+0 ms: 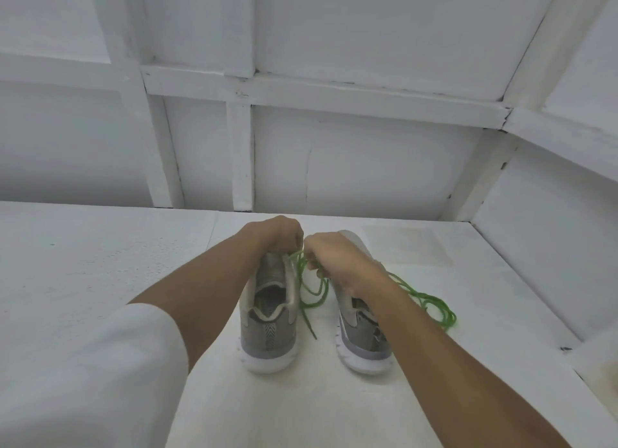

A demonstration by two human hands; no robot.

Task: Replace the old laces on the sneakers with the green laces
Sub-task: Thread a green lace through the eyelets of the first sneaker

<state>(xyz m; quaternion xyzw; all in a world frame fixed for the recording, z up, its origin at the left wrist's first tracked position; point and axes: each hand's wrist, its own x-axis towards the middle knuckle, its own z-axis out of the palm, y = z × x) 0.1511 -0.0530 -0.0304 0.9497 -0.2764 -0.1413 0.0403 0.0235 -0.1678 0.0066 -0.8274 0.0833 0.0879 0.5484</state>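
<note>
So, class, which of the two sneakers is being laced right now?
The left sneaker: the left hand and right hand meet over its front, with the green lace between them. The right sneaker just stands beside it.

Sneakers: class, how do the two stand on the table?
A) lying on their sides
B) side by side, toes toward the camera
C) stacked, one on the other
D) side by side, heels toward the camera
D: the left sneaker and right sneaker stand apart on their soles, heels nearest the camera.
</note>
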